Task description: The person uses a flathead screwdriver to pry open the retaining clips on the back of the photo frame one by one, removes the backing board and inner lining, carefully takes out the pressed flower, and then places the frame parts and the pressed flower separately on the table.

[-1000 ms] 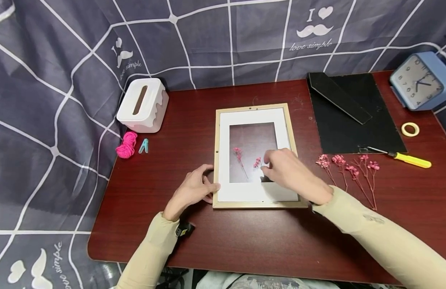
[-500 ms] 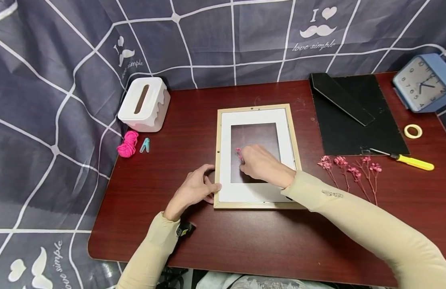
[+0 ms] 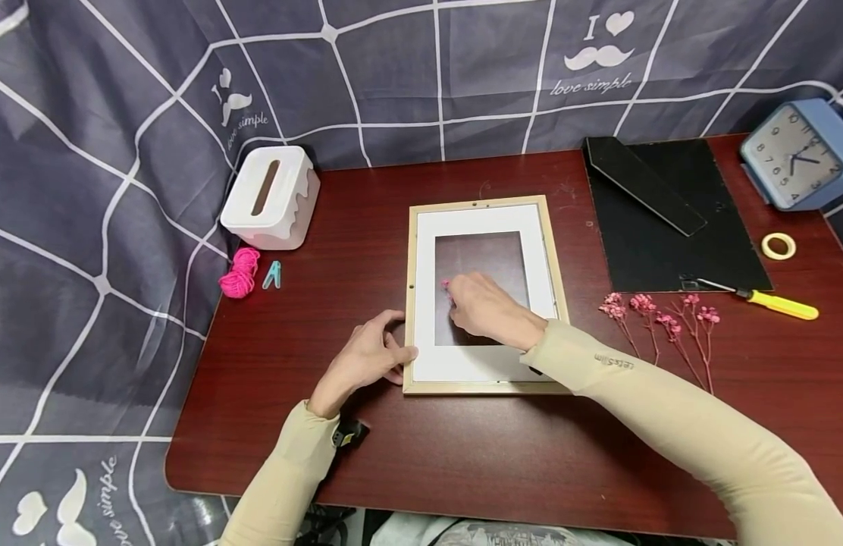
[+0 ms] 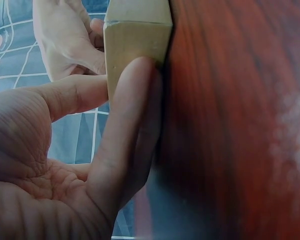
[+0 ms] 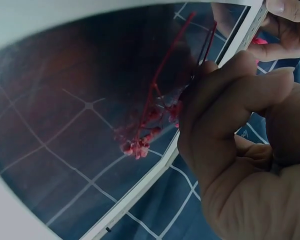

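Observation:
A light wooden picture frame (image 3: 553, 250) with a white mat (image 3: 479, 220) lies on the dark red table. My left hand (image 3: 363, 353) grips its lower left edge, thumb on top and a finger against the outer side (image 4: 135, 27). Over the mat's window, my right hand (image 3: 490, 307) is bent down to the clear pane, its fingers curled around a sprig of small pink flowers. The flower tips (image 3: 445, 284) peek out left of the knuckles. In the right wrist view, pink blossoms (image 5: 137, 147) and thin stems show beside the fingers; the fingertips are hidden.
Several pink flower sprigs (image 3: 667, 322) lie right of the frame. Beyond them are a black backing board (image 3: 674, 258), a yellow screwdriver (image 3: 779, 304), a tape roll (image 3: 778, 246) and a blue clock (image 3: 790, 155). Leftward sit a tissue box (image 3: 267, 201), pink yarn (image 3: 240, 273) and a clip (image 3: 272, 275).
My right hand has moved left across the window, from the second sprig's spot to over the left sprig, covering most of it. The left hand and the frame stay put.

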`<control>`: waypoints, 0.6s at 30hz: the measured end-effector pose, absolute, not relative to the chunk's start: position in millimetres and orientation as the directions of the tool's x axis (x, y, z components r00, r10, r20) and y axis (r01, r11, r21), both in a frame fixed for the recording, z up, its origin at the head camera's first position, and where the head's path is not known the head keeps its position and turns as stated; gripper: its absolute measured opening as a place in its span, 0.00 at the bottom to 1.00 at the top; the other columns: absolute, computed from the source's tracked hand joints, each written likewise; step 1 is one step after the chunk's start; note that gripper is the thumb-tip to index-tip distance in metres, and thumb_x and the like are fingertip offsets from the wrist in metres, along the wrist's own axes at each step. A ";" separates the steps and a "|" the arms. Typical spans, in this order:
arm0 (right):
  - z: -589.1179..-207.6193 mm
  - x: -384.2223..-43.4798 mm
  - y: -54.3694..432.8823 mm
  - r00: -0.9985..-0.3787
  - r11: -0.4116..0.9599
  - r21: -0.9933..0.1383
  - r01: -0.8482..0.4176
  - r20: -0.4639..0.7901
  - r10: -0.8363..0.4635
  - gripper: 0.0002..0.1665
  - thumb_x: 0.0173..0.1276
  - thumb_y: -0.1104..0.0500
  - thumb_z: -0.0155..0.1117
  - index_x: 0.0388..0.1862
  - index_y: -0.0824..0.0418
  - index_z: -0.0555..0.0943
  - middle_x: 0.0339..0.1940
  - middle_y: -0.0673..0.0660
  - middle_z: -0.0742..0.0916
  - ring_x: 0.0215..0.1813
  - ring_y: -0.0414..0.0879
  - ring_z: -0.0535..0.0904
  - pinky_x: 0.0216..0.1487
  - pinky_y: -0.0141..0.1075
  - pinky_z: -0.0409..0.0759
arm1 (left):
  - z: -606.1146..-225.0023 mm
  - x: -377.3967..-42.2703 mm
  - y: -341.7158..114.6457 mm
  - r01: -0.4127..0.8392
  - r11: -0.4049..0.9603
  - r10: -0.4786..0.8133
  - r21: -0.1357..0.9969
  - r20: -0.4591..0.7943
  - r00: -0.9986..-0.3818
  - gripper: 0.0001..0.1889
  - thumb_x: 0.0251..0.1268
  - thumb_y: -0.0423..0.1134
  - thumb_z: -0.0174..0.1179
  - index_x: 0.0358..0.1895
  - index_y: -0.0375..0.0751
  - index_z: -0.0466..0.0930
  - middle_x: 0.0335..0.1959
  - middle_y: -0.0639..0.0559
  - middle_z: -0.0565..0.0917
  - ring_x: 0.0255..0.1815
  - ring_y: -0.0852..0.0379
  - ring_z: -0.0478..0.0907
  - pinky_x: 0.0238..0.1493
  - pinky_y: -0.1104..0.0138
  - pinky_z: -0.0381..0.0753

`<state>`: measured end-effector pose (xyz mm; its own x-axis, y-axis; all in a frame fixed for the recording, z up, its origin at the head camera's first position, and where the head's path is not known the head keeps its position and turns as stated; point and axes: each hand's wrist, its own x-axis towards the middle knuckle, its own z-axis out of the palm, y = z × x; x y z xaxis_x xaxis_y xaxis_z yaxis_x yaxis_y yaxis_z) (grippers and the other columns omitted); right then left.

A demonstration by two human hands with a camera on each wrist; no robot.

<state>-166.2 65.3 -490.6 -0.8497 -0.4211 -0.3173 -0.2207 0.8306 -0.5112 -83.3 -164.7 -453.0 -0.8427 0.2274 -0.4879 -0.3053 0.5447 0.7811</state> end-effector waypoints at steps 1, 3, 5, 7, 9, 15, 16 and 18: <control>-487.3 -165.2 64.8 -0.846 0.831 -0.511 -0.222 -0.322 -0.424 0.21 0.66 0.69 0.65 0.17 0.52 0.70 0.16 0.46 0.67 0.20 0.39 0.63 0.16 0.31 0.64 | -452.9 -83.3 -164.5 -0.305 0.543 0.229 0.782 -0.488 -0.843 0.38 0.69 0.34 0.71 0.81 0.41 0.67 0.30 0.46 0.84 0.23 0.52 0.91 0.29 0.57 0.96; -482.9 -163.0 64.5 -0.842 0.821 -0.526 -0.220 -0.323 -0.432 0.25 0.66 0.68 0.65 0.15 0.51 0.66 0.14 0.45 0.65 0.19 0.38 0.60 0.15 0.30 0.62 | -452.9 -83.1 -164.4 -0.303 0.541 0.232 0.784 -0.486 -0.843 0.38 0.69 0.34 0.71 0.81 0.41 0.67 0.30 0.46 0.84 0.23 0.53 0.91 0.29 0.57 0.96; -480.9 -161.7 64.5 -0.840 0.814 -0.538 -0.220 -0.321 -0.439 0.27 0.67 0.67 0.65 0.15 0.50 0.64 0.14 0.45 0.63 0.18 0.38 0.58 0.14 0.31 0.60 | -453.0 -83.1 -164.2 -0.301 0.542 0.232 0.785 -0.484 -0.844 0.38 0.69 0.34 0.71 0.81 0.41 0.68 0.30 0.46 0.84 0.22 0.53 0.91 0.29 0.57 0.96; -478.8 -160.8 64.5 -0.837 0.802 -0.557 -0.217 -0.316 -0.446 0.27 0.67 0.67 0.66 0.15 0.50 0.64 0.14 0.44 0.62 0.19 0.37 0.58 0.14 0.30 0.59 | -453.1 -83.0 -164.1 -0.300 0.542 0.232 0.785 -0.484 -0.844 0.37 0.69 0.34 0.71 0.80 0.41 0.68 0.30 0.46 0.84 0.22 0.53 0.90 0.29 0.57 0.96; -480.5 -161.1 65.1 -0.838 0.793 -0.567 -0.222 -0.305 -0.453 0.27 0.66 0.67 0.65 0.14 0.49 0.63 0.14 0.44 0.62 0.19 0.37 0.57 0.15 0.30 0.58 | -453.1 -82.9 -164.0 -0.300 0.545 0.231 0.783 -0.484 -0.844 0.37 0.69 0.34 0.71 0.80 0.41 0.68 0.30 0.46 0.84 0.22 0.53 0.90 0.29 0.57 0.96; -468.4 -154.4 71.9 -0.847 0.769 -0.604 -0.209 -0.280 -0.451 0.29 0.69 0.66 0.64 0.12 0.48 0.64 0.13 0.43 0.63 0.18 0.37 0.60 0.15 0.29 0.60 | -453.0 -83.1 -164.0 -0.298 0.549 0.232 0.781 -0.485 -0.843 0.37 0.70 0.34 0.71 0.80 0.41 0.68 0.30 0.46 0.84 0.22 0.53 0.90 0.29 0.58 0.96; -464.5 -151.7 74.8 -0.851 0.758 -0.615 -0.215 -0.263 -0.455 0.29 0.69 0.66 0.64 0.12 0.48 0.65 0.13 0.43 0.64 0.17 0.37 0.60 0.15 0.30 0.60 | -452.8 -83.2 -164.0 -0.298 0.548 0.232 0.781 -0.485 -0.843 0.37 0.70 0.34 0.71 0.80 0.41 0.68 0.30 0.46 0.84 0.22 0.53 0.90 0.29 0.58 0.96; -443.6 -142.9 77.8 -0.853 0.754 -0.625 -0.202 -0.265 -0.449 0.30 0.71 0.66 0.63 0.11 0.49 0.65 0.12 0.43 0.64 0.17 0.37 0.61 0.17 0.29 0.60 | -452.6 -83.2 -164.1 -0.301 0.546 0.231 0.782 -0.486 -0.843 0.37 0.69 0.34 0.71 0.80 0.41 0.68 0.31 0.45 0.84 0.22 0.53 0.90 0.30 0.57 0.96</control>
<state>-142.9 77.8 -443.6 -0.8533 -0.4489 -0.2653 -0.2023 0.7539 -0.6250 -83.2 -164.1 -452.6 -0.8430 0.2310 -0.4858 -0.3007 0.5464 0.7817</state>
